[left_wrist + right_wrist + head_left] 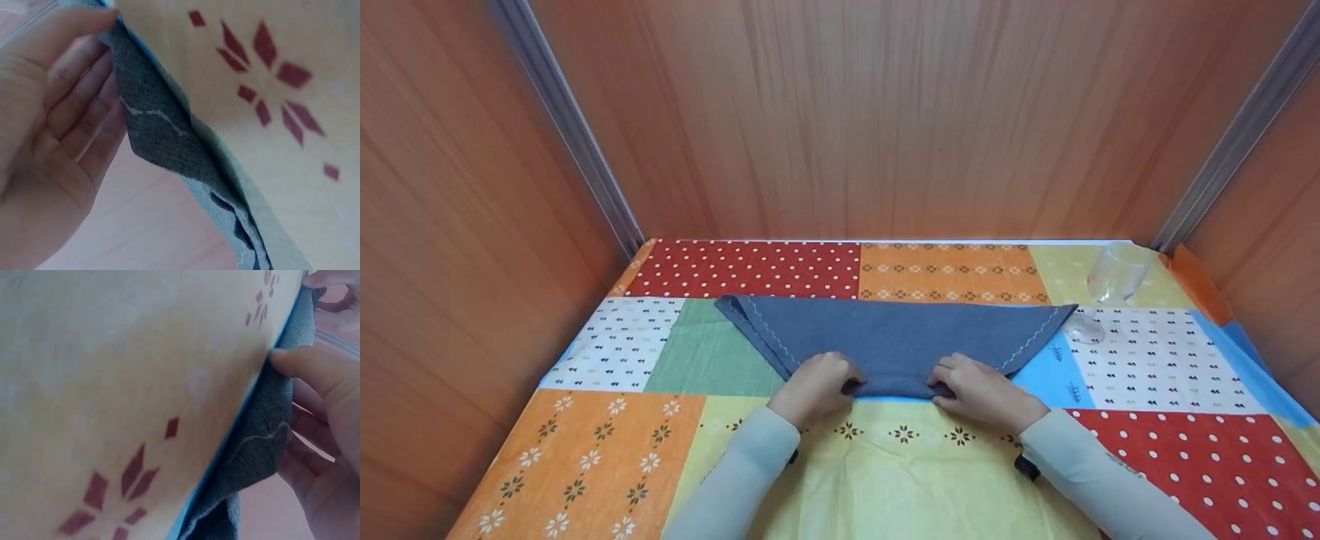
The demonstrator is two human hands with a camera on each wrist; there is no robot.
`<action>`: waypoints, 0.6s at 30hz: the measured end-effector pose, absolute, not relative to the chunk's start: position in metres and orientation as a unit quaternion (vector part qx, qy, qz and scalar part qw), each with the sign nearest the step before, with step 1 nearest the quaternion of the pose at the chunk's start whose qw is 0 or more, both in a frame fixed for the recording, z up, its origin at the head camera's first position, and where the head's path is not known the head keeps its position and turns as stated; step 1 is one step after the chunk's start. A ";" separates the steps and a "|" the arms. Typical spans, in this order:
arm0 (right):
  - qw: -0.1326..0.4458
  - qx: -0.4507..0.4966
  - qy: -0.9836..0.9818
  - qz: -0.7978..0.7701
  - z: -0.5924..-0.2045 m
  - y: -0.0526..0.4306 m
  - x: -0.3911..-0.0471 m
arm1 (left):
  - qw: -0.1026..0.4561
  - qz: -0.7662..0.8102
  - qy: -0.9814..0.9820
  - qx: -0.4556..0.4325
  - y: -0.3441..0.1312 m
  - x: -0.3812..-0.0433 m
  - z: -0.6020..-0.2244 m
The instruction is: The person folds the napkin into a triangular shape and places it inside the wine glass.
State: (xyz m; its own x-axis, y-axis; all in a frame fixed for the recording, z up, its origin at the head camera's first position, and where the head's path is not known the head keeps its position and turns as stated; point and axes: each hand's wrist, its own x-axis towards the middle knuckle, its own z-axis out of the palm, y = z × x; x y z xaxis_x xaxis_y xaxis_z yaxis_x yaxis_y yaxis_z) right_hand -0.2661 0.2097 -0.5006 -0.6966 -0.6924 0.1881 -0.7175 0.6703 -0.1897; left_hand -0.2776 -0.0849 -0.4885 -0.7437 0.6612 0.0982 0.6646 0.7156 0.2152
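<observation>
A folded grey-blue cloth napkin with white stitching along its slanted sides lies flat, its wide edge at the back and its narrow edge toward me. At the left of that near edge, my left hand pinches the fold between thumb and curled fingers. My right hand pinches the same edge farther right. In the left wrist view the thumb presses on the napkin with the fingers behind it. The right wrist view has the right thumb on the napkin's fold; the left hand appears at the top corner.
A clear stemmed glass stands right of the napkin, its foot close to the napkin's far right corner. A patchwork-patterned tablecloth covers the table. Wood-grain panels rise behind and on both sides.
</observation>
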 end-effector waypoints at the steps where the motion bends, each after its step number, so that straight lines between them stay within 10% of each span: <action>1: 0.051 0.388 -0.911 0.127 -0.501 0.209 -0.267 | 0.012 -0.115 -0.926 -0.359 -0.085 -0.278 -0.489; 18: -0.014 0.385 -0.907 0.168 -0.499 0.215 -0.259 | 0.011 -0.119 -0.915 -0.384 -0.087 -0.267 -0.488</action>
